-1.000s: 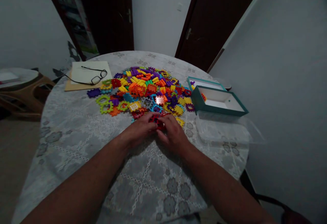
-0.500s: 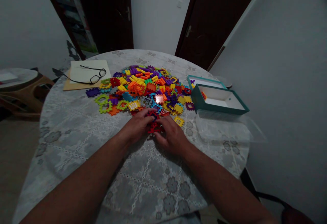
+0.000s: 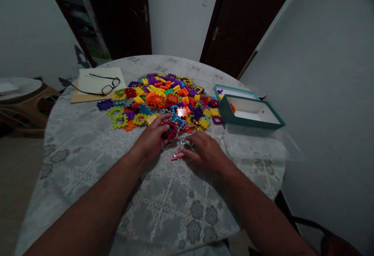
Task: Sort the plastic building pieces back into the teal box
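Note:
Near the table's middle, my left hand (image 3: 152,137) is closed around a red toothed building piece (image 3: 173,128) with a dark blue middle, thumb on top. My right hand (image 3: 206,150) is a little to the right, fingers curled. At its thumb tip is a pinkish-red toothed piece (image 3: 177,154), low over the tablecloth. Whitish shapes show under the right index finger, too blurred to name. Just beyond both hands lies a heap of colourful plastic pieces (image 3: 171,100), toothed squares and short rods. A shiny pinkish square (image 3: 181,112) stands out at its near side.
At the right are a green-edged box (image 3: 253,123), its lid (image 3: 238,93) and a clear plastic tray (image 3: 254,145). Black glasses (image 3: 107,88) lie on papers (image 3: 101,71) at the left. A patterned cloth covers the round table (image 3: 163,209).
My hands have moved apart. The left has drawn slightly left with the red and blue piece; the right has shifted right, and the pinkish-red piece now shows separately by its thumb.

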`<state>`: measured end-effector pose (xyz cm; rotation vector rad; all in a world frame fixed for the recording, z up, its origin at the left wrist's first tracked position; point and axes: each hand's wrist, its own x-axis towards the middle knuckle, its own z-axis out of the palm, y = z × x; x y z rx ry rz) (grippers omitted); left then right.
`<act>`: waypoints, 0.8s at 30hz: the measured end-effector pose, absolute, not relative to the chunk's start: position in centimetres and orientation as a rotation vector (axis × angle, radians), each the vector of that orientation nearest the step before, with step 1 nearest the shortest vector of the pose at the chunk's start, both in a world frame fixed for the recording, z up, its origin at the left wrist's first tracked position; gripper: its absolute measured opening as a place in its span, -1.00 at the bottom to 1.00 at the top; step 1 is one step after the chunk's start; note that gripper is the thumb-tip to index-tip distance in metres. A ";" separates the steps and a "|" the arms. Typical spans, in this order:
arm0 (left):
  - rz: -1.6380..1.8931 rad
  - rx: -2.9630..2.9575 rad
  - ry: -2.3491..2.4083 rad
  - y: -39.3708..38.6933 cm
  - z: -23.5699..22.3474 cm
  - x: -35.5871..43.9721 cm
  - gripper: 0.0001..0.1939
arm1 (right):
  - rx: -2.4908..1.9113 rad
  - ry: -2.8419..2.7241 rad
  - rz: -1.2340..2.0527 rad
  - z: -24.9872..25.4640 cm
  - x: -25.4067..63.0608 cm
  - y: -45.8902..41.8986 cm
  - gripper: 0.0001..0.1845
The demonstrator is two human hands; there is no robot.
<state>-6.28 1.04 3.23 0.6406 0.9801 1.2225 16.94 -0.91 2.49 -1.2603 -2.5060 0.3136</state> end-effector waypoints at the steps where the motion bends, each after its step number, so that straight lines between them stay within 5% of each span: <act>1: 1.228 0.631 0.975 1.0 3.3 -6.3 -0.60 | -1.383 -2.477 0.269 2.8 17.4 -0.7 -0.74; 7: 1.257 0.599 0.995 1.1 3.2 -6.2 -0.76 | -2.001 -2.366 0.066 3.1 18.8 -0.2 -0.74; 12: 1.230 0.520 0.945 1.1 3.0 -6.4 -0.72 | -1.923 -2.314 -0.026 1.5 18.8 0.0 -0.74; 19: 1.167 0.538 0.872 0.9 3.1 -6.6 -0.37 | -1.845 -2.243 0.087 0.2 19.4 0.7 -0.77; 24: 1.160 0.587 0.864 0.6 3.1 -6.2 -0.40 | -1.565 -2.073 0.248 0.3 18.7 0.4 -0.64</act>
